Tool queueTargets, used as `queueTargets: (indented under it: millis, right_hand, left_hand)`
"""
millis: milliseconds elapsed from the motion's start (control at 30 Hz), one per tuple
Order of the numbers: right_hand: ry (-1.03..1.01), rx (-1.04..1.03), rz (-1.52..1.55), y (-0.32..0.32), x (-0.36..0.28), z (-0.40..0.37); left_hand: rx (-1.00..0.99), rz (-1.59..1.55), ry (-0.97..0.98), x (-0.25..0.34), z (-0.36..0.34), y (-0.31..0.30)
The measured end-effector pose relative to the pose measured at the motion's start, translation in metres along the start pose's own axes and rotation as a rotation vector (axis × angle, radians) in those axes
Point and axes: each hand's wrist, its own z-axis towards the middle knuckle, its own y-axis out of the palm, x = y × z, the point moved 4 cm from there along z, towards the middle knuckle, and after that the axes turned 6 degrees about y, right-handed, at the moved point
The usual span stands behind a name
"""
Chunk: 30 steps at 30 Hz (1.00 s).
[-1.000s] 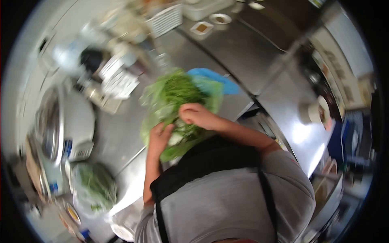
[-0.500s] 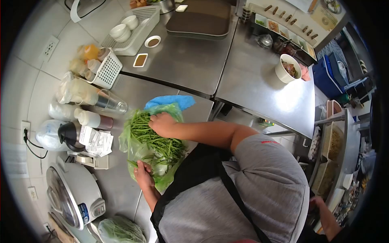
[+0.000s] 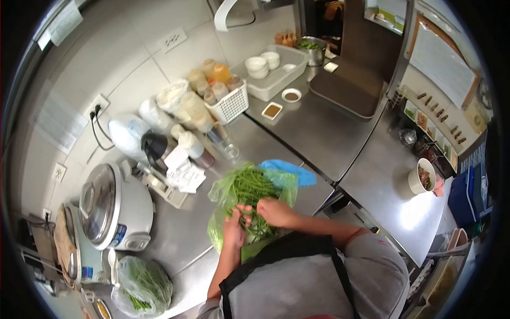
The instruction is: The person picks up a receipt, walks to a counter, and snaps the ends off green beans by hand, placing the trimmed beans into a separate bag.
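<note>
A heap of long, thin green vegetable stems point(image 3: 251, 183) lies on an opened pale green plastic bag point(image 3: 217, 231) on the steel counter. My left hand point(image 3: 235, 226) is at the near left side of the heap, its fingers bent around a few stems. Close beside it, my right hand point(image 3: 273, 211) is closed over the heap, with stems at its fingertips. The exact grip of both is partly hidden. A blue cloth point(image 3: 289, 171) lies just beyond the bag.
Left of the bag stand a rice cooker point(image 3: 114, 207), a clear cup point(image 3: 226, 143), bottles and a white basket point(image 3: 234, 103). A second bag of greens point(image 3: 142, 287) sits at lower left. Farther off are small sauce dishes point(image 3: 272, 110), a brown tray point(image 3: 348, 87) and a white bowl point(image 3: 422, 176) with food.
My right hand has drawn back from the far side of the heap toward my left hand; the two are now close together. The view has swung left, so everything sits farther right.
</note>
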Motion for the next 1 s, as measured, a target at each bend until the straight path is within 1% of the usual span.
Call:
queueTargets:
  millis: [33, 67, 100, 133, 167, 200, 233, 267, 333, 433, 533, 600, 633, 733, 833, 867, 900, 933, 1000]
  right_hand:
    - [-0.022, 0.018, 0.111, -0.001, 0.0, 0.005]
    - [0.022, -0.006, 0.257, 0.0, 0.002, 0.008]
    - [-0.013, 0.035, 0.322, -0.003, -0.002, 0.01]
    - [-0.002, 0.07, 0.467, -0.001, -0.002, 0.011]
    - [0.01, 0.058, 0.599, 0.0, 0.002, 0.016]
    - [0.081, -0.003, 0.79, -0.008, -0.003, 0.019]
    - [0.059, -0.015, 0.806, -0.018, -0.012, 0.021]
    - [-0.01, -0.056, 0.804, -0.024, -0.017, 0.023]
    - [-0.027, -0.114, 0.693, -0.024, -0.023, 0.025]
    - [-0.132, -0.073, 0.542, -0.028, -0.035, 0.024]
    - [-0.135, -0.138, 0.581, -0.025, -0.044, 0.023]
    - [-0.215, -0.144, 0.472, -0.02, -0.043, 0.025]
    - [-0.255, -0.146, 0.418, -0.018, -0.042, 0.024]
    - [-0.157, -0.152, 0.414, -0.016, -0.042, 0.017]
    - [-0.037, -0.29, 0.564, 0.007, -0.031, 0.002]
    - [-0.014, -0.363, 0.682, 0.021, -0.022, -0.004]
    - [0.001, -0.378, 0.609, 0.024, -0.018, -0.008]
    - [0.017, -0.393, 0.536, 0.025, -0.013, -0.011]
    - [0.023, -0.323, 0.489, 0.017, -0.01, -0.01]
  left_hand:
    - [0.023, -0.029, -0.008, 0.003, -0.001, 0.002]
    - [0.057, -0.056, -0.019, 0.005, -0.004, 0.001]
    - [0.029, -0.076, -0.014, 0.005, -0.004, -0.001]
    - [0.004, -0.097, -0.006, 0.005, -0.004, -0.004]
    - [0.02, -0.058, -0.011, 0.006, -0.005, -0.004]
    - [0.03, -0.02, -0.014, 0.008, -0.008, -0.004]
    - [0.029, 0.04, -0.02, 0.008, -0.012, -0.005]
    - [0.02, 0.101, -0.024, 0.008, -0.014, -0.005]
    - [-0.009, 0.204, -0.039, 0.009, -0.017, -0.007]
    - [-0.052, 0.323, -0.064, 0.009, -0.019, -0.007]
    - [-0.081, 0.424, -0.077, 0.008, -0.02, -0.007]
    - [-0.111, 0.484, -0.077, 0.007, -0.019, -0.008]
    - [-0.119, 0.527, -0.046, 0.007, -0.019, -0.008]
    - [-0.154, 0.672, 0.041, 0.006, -0.019, -0.01]
    - [-0.21, 0.893, 0.116, -0.002, -0.018, -0.021]
    - [-0.233, 0.996, 0.149, -0.002, -0.019, -0.024]
    - [-0.256, 1.098, 0.182, -0.001, -0.021, -0.028]
    - [-0.211, 1.044, 0.152, -0.004, -0.021, -0.035]
    - [-0.117, 0.936, 0.095, -0.007, -0.021, -0.047]
